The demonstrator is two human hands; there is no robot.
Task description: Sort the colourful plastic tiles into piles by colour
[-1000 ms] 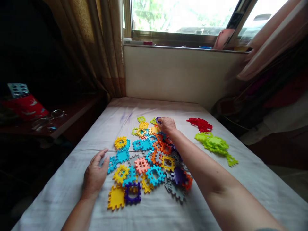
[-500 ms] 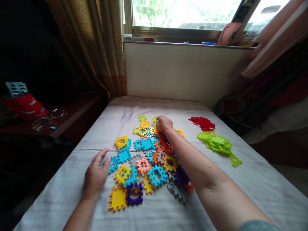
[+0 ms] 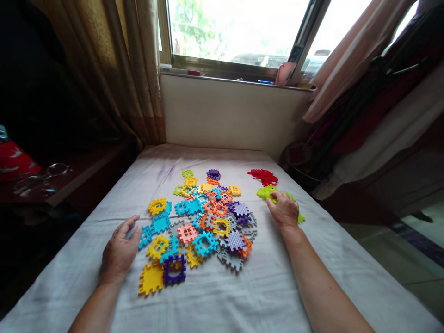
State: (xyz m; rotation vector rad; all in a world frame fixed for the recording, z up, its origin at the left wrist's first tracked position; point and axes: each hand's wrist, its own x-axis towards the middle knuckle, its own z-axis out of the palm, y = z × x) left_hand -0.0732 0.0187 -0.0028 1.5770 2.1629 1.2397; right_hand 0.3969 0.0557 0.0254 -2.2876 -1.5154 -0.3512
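Note:
A mixed heap of plastic interlocking building tiles lies on the bed, with blue tiles [image 3: 161,223], a yellow tile [image 3: 151,279], a dark purple frame tile [image 3: 174,269] and a salmon window tile [image 3: 187,233] among them. My left hand [image 3: 120,249] rests open on the sheet, just left of the blue tiles, its fingers loosely apart. Over at the lime-green pile [image 3: 266,191], my right hand [image 3: 284,211] has its fingers bent down on a lime-green tile [image 3: 275,196]; the hand hides part of that pile.
Beyond the green pile is a red pile [image 3: 262,176] of tiles. A single lime-green tile [image 3: 188,173] lies at the heap's far edge. The bed's sheet [image 3: 215,305] is wrinkled. Glasses [image 3: 57,170] and a red container [image 3: 15,159] stand on the dark left table.
My right hand has moved from the heap's far edge rightward to the lime-green pile, taking a lime-green tile along. My left hand stays by the blue tiles. The view has turned right.

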